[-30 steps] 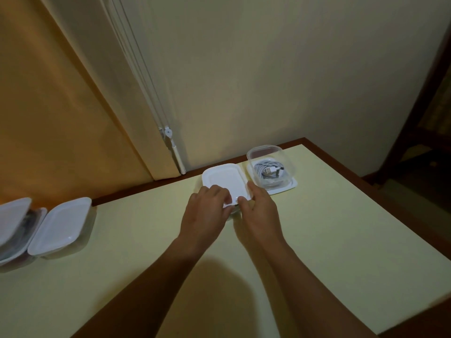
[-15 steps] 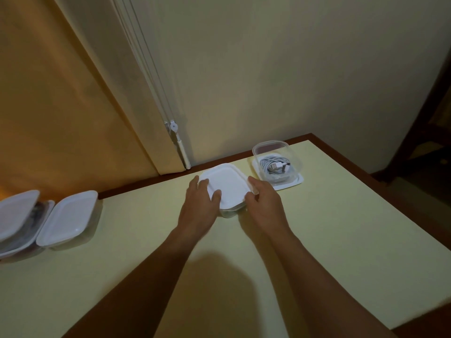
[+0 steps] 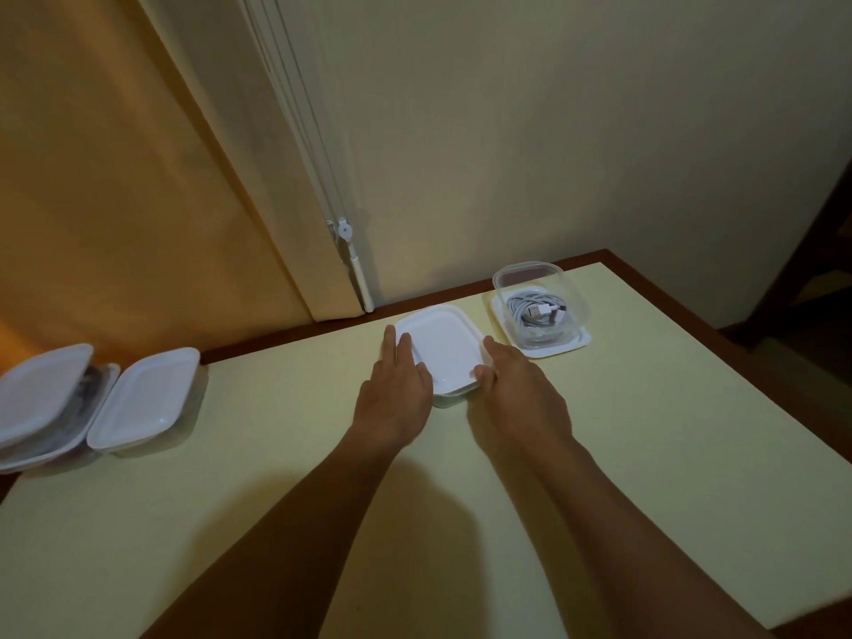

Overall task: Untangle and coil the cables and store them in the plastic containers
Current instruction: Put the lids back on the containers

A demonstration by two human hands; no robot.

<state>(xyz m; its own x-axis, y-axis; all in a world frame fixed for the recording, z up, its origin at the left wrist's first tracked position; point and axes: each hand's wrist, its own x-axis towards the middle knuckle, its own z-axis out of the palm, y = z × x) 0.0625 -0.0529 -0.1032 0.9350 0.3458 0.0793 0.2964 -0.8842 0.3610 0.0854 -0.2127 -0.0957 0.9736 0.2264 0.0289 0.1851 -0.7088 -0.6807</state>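
Observation:
A plastic container with a white lid [image 3: 441, 345] sits near the table's far edge. My left hand [image 3: 396, 385] lies against its left side with straight fingers. My right hand [image 3: 516, 385] holds its right near corner, thumb on the lid's edge. To the right, a clear open container [image 3: 571, 295] stands on its white lid and holds a coiled white cable [image 3: 537, 313]. What the lidded container holds is hidden.
At the table's left edge stand a lidded container [image 3: 145, 398] and another container [image 3: 44, 403] with its lid askew over dark contents. A curtain [image 3: 138, 177] and a blind's wand [image 3: 357, 274] hang behind the yellow table [image 3: 645, 454]. A dark chair is at far right.
My hands have slid from the lid's near edge out to the container's two sides. My left fingers have straightened. The lid now lies flat on the container.

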